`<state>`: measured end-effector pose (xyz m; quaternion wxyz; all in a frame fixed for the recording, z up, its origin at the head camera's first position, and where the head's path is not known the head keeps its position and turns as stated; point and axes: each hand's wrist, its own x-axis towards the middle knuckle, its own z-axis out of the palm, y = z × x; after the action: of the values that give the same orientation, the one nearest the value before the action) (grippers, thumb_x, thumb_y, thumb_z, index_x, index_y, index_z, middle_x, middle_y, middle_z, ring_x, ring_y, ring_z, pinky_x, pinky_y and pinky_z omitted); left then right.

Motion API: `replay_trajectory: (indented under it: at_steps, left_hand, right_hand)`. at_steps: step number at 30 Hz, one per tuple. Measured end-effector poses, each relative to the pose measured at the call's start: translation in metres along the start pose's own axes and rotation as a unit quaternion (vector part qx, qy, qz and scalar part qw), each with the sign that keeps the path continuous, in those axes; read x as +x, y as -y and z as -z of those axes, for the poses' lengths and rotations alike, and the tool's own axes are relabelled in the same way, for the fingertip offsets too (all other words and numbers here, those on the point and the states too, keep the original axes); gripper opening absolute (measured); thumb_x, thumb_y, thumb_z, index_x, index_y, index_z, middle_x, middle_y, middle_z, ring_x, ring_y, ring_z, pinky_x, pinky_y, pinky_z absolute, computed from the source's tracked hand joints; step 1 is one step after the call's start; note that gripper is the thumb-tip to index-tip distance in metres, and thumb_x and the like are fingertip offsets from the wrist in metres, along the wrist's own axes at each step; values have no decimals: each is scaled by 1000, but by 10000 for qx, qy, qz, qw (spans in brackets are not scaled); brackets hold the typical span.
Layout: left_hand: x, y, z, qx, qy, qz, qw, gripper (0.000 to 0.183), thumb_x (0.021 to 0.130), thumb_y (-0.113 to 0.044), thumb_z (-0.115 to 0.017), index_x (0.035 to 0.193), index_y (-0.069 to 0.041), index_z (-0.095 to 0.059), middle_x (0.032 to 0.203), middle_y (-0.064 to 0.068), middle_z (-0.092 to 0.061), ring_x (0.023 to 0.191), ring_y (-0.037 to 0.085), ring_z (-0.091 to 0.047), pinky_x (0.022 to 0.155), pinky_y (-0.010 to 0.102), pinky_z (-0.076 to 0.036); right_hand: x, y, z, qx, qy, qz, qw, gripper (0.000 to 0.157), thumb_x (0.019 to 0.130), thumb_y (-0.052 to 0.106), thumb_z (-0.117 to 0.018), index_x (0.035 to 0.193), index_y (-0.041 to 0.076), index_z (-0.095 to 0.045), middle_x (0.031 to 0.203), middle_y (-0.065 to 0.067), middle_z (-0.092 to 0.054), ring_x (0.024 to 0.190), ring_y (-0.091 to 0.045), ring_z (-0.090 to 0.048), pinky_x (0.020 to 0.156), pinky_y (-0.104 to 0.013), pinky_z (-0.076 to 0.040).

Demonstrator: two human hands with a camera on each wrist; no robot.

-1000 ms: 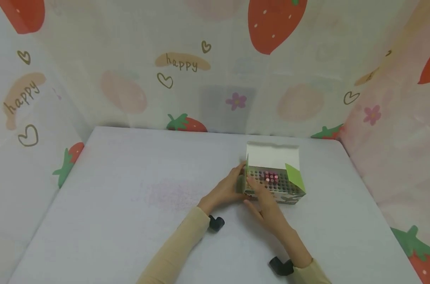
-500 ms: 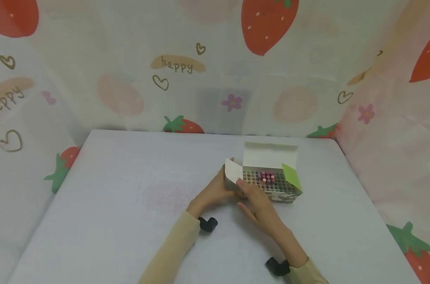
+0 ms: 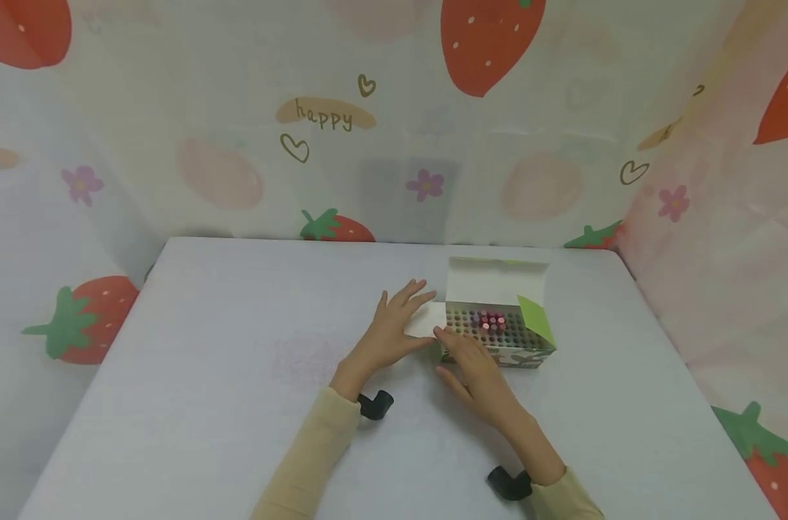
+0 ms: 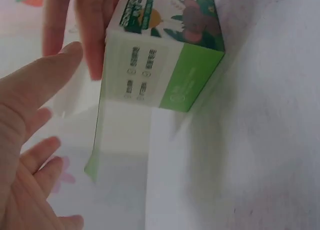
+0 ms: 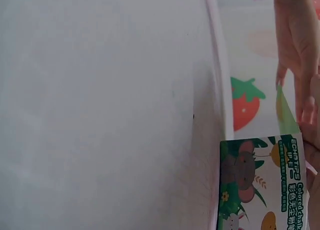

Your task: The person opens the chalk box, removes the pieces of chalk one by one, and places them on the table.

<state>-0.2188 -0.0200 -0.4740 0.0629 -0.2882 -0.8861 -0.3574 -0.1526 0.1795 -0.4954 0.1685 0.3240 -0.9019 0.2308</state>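
Note:
A box of colored chalk sits at the right of the table with its lid raised at the back. Inside is a holder full of holes; a small cluster of pink and red chalk sticks stands out near its middle. The white left flap juts outward. My left hand has its fingers spread around that flap, thumb near the box's front corner. My right hand rests its extended fingertips at the box's near left edge. In the left wrist view, the green-and-white end of the box shows below the flap.
A green side flap stands up at the box's right end. Black wrist-worn devices hang beside both forearms. A white table carries the box, and a strawberry-print cloth walls it at the back and sides.
The left flap, out of sight at first, has come up and swung outward to the left. My left hand has left the box's side and spread its fingers. The right hand stays nearly still.

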Motion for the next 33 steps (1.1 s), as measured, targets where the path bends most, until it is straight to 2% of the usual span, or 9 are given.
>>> replay_trajectory:
  at_steps: [3, 8, 11, 13, 16, 21, 26, 29, 33]
  left_hand:
    - [1, -8, -8, 463, 298, -153, 9984, 78, 78, -38, -73, 143, -19, -35, 150, 3, -29, 140, 23, -21, 105, 64, -10]
    - [2, -14, -25, 596, 675, -28, 9959, 85, 81, -36, -70, 148, -19, -22, 153, 1, -23, 141, 20, -17, 107, 61, -9]
    - [2, -14, -34, 632, 641, 59, 9959, 83, 82, -32, -69, 148, -16, -21, 153, 2, -23, 141, 20, -19, 108, 60, -12]
    - [1, -13, -40, 731, 479, 25, 9962, 80, 83, -29, -69, 147, -14, -24, 152, 4, -25, 140, 21, -22, 107, 60, -16]
    - [0, -13, -44, 859, 366, -3, 9956, 75, 86, -34, -65, 146, -12, -27, 152, 5, -25, 139, 22, -24, 106, 59, -19]
    - [0, -15, -47, 792, 428, 89, 9959, 76, 87, -51, -54, 146, -12, -26, 153, 4, -23, 140, 20, -21, 107, 57, -19]
    - [-2, -14, -49, 539, 336, 107, 9979, 75, 88, -52, -52, 146, -12, -26, 153, 3, -22, 141, 20, -20, 107, 57, -18]
    - [-3, -14, -50, 369, 312, 107, 9988, 75, 88, -52, -52, 147, -13, -24, 154, 2, -21, 141, 20, -18, 108, 57, -16]
    - [-4, -13, -51, 162, 285, 128, 9994, 75, 89, -51, -52, 147, -15, -23, 154, 1, -19, 142, 19, -16, 109, 56, -15]
  right_hand:
    - [0, 0, 0, 28, -78, 18, 10000, 54, 96, 34, -48, 141, 9, -36, 140, -10, -44, 129, -27, -41, 105, -50, -28]
    - [2, 2, -1, 151, -32, -118, 9998, 56, 95, 31, -51, 143, 9, -34, 143, -6, -42, 129, -24, -41, 106, -48, -27]
    - [2, 0, 1, 519, 51, -296, 9982, 56, 93, 26, -55, 143, 12, -33, 142, -3, -43, 124, -20, -46, 105, -45, -30]
    - [3, -2, 4, 873, 75, -376, 9954, 54, 93, 21, -56, 142, 13, -35, 141, -3, -44, 117, -18, -51, 104, -43, -33]
    - [2, -9, 11, 1097, 12, -540, 9925, 48, 93, 16, -56, 139, 12, -41, 141, -5, -43, 120, -20, -49, 102, -45, -34]
    - [3, -24, 26, 554, -547, -576, 9953, 41, 89, 13, -60, 129, 7, -52, 139, -15, -44, 127, -32, -42, 101, -55, -31]
    - [3, -43, 44, 82, -1040, -710, 9920, 40, 87, 10, -63, 126, 5, -54, 138, -20, -43, 128, -38, -38, 97, -58, -33]
    - [0, -54, 52, -142, -1195, -920, 9885, 40, 87, 9, -63, 125, 4, -55, 138, -21, -42, 130, -40, -35, 101, -61, -27]
    - [-3, -70, 60, -277, -1176, -1253, 9847, 38, 89, 13, -60, 126, 4, -54, 139, -23, -41, 130, -43, -33, 104, -63, -17]
